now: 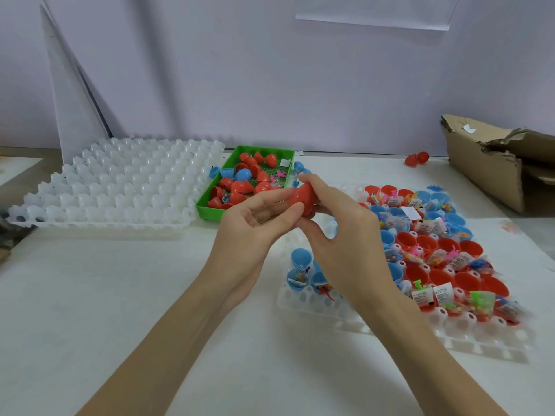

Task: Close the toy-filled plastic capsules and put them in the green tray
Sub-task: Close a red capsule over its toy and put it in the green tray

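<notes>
Head view, both hands' grip closed round red capsule (301,199) (packet labels unreadable), near green tray (210,207)

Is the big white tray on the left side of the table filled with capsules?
No, the big white tray shows only bare white cups, while the capsules lie in the green tray beside it.

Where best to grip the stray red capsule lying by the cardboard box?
Probably the red capsule across its rounded middle, fingers coming straight down. It lies on its side on the table, apart from the cardboard box, so both flanks look free.
</notes>
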